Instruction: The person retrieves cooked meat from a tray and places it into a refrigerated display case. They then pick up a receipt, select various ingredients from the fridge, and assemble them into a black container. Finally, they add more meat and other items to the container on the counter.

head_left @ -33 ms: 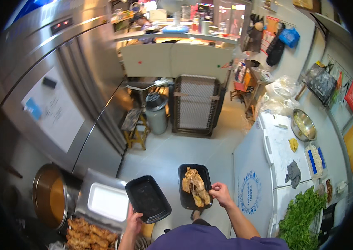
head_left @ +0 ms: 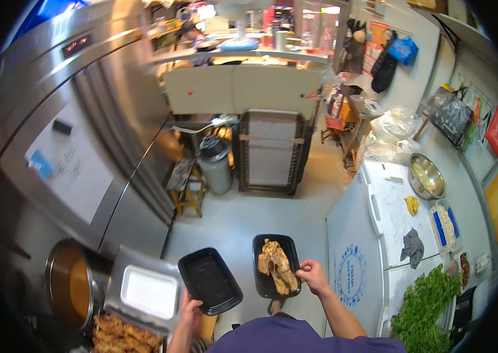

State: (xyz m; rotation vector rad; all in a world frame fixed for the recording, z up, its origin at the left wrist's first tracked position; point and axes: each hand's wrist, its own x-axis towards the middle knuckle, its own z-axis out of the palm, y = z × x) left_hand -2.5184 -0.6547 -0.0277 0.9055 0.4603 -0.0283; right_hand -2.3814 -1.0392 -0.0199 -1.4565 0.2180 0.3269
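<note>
My left hand (head_left: 189, 310) grips the near-left edge of a black plastic tray (head_left: 210, 280), tilted, with nothing lying in it. With thumb and fingers closed on its right rim, my right hand (head_left: 313, 276) holds a second black tray (head_left: 258, 282). Pieces of browned cooked meat (head_left: 277, 265), apparently poultry, lie in that one. Both trays are held up over the floor, apart from each other. At lower left, more browned meat (head_left: 125, 334) is heaped beside a white tray (head_left: 150, 291) set in a metal pan.
A deep steel pot (head_left: 55, 276) of brown liquid stands at left, below a steel fridge (head_left: 113, 217). On my right, a white chest freezer (head_left: 346, 270) bears leafy greens (head_left: 428, 309), a grey cloth (head_left: 413, 247) and a steel bowl (head_left: 426, 176). Ahead are a stool (head_left: 187, 188) and a grey bin (head_left: 216, 167).
The surroundings have shifted slightly in the picture as the head view turned a little. Both hands keep the same holds on their trays.
</note>
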